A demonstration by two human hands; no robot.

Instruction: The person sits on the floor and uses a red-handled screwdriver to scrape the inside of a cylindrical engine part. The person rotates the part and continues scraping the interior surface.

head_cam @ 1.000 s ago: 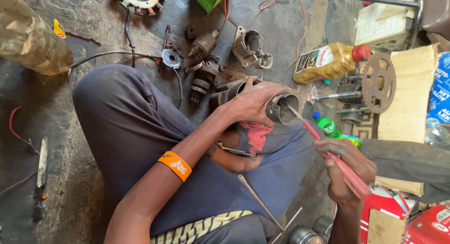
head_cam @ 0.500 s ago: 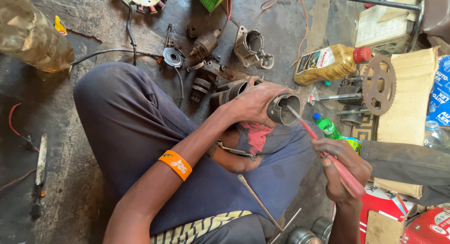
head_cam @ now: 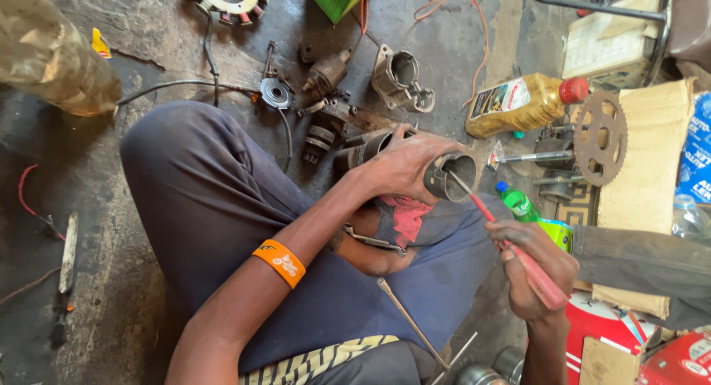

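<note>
Item: metal cylinder housing [head_cam: 450,176], dark and open-ended, held above the lap near the centre of the head view with its mouth turned toward 4 o'clock. Left hand [head_cam: 404,166] wrapped around its body, clenched on it, thumb along the top. Right hand [head_cam: 535,270], at 4 o'clock from the housing, closed around the handle of a red-handled screwdriver [head_cam: 511,244]; the thin shaft runs up toward 10 o'clock and its tip sits inside the housing mouth, at the rim. Surroundings: oily concrete floor [head_cam: 148,52] with loose parts at 12 o'clock, among them a cast housing [head_cam: 400,78] and a small motor part [head_cam: 326,74]; an oil bottle [head_cam: 522,104] lying at 1 o'clock; a toothed sprocket [head_cam: 601,137] at 2 o'clock; a green bottle [head_cam: 518,202] just beside the screwdriver shaft. An orange wristband [head_cam: 281,262] on the left forearm. Risks, as judged: the tip could skid off the rim under a hard push and strike the left fingers or the thigh below; greasy skin could let the housing twist or drop to the floor among the parts; prying at an angle could score the inner wall.
</note>
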